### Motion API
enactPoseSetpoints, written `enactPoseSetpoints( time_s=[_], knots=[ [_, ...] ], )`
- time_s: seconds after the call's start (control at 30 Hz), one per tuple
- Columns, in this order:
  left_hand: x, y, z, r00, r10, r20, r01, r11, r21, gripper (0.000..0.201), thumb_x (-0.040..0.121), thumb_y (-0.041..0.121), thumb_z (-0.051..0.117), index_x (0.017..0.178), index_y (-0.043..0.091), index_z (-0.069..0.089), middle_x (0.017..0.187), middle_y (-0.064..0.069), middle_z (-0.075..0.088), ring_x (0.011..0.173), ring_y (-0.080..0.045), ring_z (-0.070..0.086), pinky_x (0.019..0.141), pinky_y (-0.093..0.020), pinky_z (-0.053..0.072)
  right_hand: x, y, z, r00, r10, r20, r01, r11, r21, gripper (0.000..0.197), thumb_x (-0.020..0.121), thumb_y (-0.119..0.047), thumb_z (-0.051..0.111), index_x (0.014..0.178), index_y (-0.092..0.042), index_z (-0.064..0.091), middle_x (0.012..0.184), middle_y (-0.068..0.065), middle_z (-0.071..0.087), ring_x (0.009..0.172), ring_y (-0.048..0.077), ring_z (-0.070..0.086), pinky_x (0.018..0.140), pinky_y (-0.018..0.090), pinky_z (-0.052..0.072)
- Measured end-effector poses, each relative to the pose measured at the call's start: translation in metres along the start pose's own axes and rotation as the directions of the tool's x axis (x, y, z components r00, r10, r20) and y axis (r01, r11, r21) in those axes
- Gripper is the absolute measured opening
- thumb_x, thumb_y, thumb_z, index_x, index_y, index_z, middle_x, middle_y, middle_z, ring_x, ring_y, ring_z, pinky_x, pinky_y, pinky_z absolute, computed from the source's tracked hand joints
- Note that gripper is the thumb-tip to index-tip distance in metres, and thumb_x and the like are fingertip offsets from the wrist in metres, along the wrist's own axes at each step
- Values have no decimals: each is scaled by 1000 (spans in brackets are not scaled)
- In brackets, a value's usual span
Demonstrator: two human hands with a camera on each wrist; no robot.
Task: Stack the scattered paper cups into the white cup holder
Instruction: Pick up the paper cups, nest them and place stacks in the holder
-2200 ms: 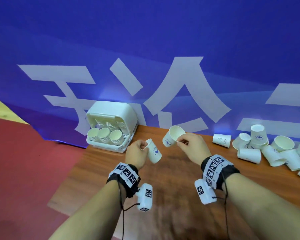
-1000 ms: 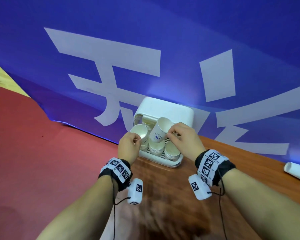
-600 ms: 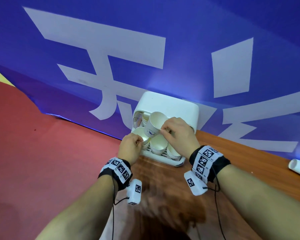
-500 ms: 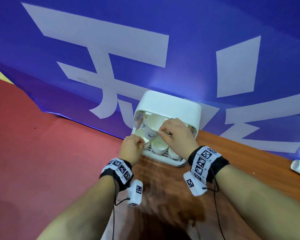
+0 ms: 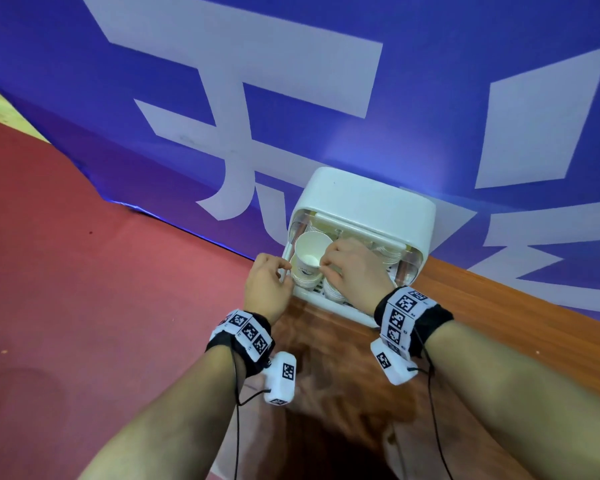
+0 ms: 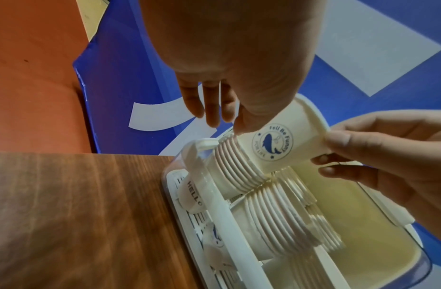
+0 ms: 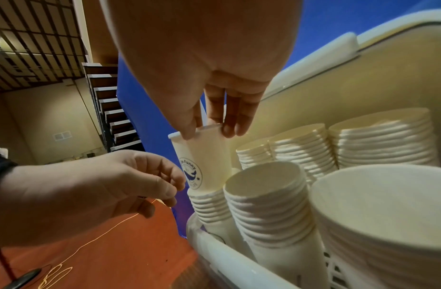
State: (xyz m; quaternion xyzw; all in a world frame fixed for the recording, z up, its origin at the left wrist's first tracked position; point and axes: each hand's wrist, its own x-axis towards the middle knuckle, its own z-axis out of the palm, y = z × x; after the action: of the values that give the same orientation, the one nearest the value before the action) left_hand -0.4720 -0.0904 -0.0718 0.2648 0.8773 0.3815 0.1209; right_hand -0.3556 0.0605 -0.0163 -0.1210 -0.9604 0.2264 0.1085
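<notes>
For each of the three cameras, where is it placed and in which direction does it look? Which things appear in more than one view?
Head: worn on the head, looks forward and down at the white cup holder on the wooden table; both forearms show.
Left wrist: looks along the left hand at the whale-logo cup; the right hand also shows.
Right wrist: looks along the right hand, whose fingers pinch the cup's rim; the left hand also shows.
Shared: all three show this cup over the stacks.

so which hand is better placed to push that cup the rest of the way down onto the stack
Right. The right hand already pinches the rim of the cup, half nested in the stack. The left hand hangs beside it, holding nothing.
</notes>
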Motion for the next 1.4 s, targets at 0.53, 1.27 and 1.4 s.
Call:
enactPoseSetpoints(
  time_s=[0.53,1.27,1.4],
  knots=[
    [-21,-5,-5,994,-90,61,94,993,-69,21,81,5,60,99,15,67,104,0,55,83,-16,57,81,-32,50,4,7,41,981,100,165,-69,981,-183,20,92,-29,56,82,-25,73,90,-10,67,104,19,49,96,36,29],
    [-81,114,26,993,80,82,-68,989,-132,14,89,16,57,101,17,64,105,1,62,85,-14,59,83,-34,49,-129,35,-77,958,281,-50,-266,942,204,20,93,-19,57,109,-16,70,102,-4,68,97,12,58,84,24,44],
    [-103,161,62,981,140,131,-123,984,-131,16,88,15,57,101,16,65,101,1,64,84,-15,60,82,-33,50,-183,62,-118,923,369,-108,-343,917,204,20,93,-20,56,107,-20,70,97,-6,67,88,9,59,83,27,49]
  ],
)
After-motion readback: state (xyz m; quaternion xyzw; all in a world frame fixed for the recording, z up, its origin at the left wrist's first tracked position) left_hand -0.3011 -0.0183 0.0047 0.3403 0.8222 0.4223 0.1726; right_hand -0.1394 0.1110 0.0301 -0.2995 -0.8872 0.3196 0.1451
